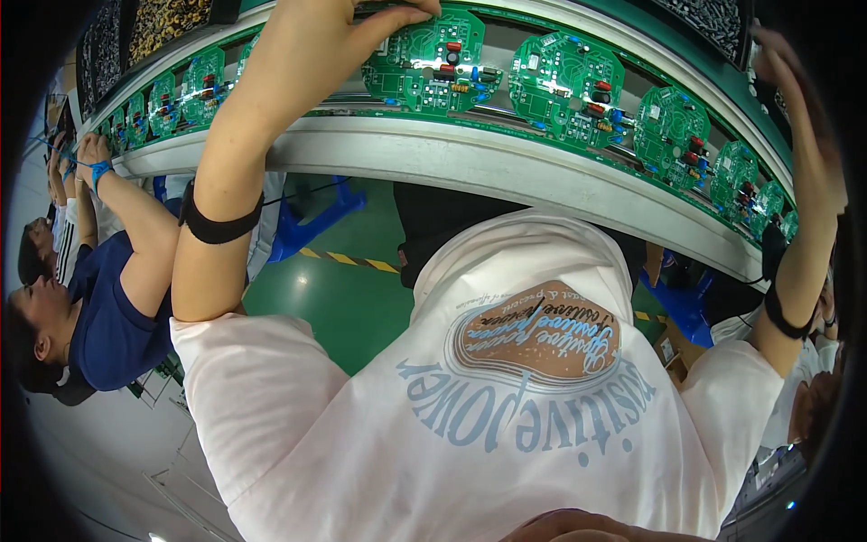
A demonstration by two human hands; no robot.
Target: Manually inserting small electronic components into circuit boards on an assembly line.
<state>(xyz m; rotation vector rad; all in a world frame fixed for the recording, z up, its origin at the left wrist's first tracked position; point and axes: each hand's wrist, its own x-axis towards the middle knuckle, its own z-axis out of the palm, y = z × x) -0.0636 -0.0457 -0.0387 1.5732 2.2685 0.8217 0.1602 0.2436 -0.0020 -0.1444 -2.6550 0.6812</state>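
Note:
My left hand [384,25] is over the far edge of a green circuit board [411,68], partly cut off by the top of the picture. Its thumb and a finger come together there; anything between them is too small or hidden to make out. Red, black and blue components stand on this board. Far to the right, my right hand [773,61] is beside a dark bin of small grey parts [709,25]. Dim light and blur hide its fingers. Black bands circle both my forearms.
More circuit boards [567,81] sit in a row along the rail [506,154]. At the upper left are bins of yellowish parts [167,25] and dark parts [101,56]. A person in blue [122,298] works on the left. Blue stools [312,217] stand beneath the line.

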